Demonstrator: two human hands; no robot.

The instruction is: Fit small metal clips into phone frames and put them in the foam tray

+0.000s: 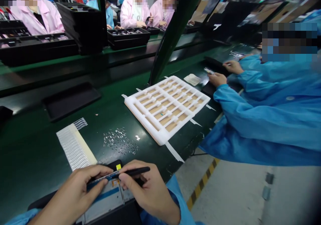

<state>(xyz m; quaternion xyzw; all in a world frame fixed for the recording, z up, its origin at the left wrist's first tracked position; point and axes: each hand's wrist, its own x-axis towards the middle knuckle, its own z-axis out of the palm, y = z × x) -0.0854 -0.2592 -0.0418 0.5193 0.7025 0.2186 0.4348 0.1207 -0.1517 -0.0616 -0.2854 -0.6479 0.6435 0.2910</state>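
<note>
The right hand [147,193] pinches a black stylus [136,171], its tip at the edge of a flat blue-striped device [104,195], which the left hand [71,193] grips on a black mat [41,203]. A slip could scratch the device; a knock could scatter the nearby loose metal clips [120,140].

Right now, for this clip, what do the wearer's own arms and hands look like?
Both hands are bare: the left hand and the right hand wear no gloves, and no rings show. The forearms are covered by light-blue work-coat sleeves, the left sleeve and the right sleeve, of a smooth, loose fabric.
</note>
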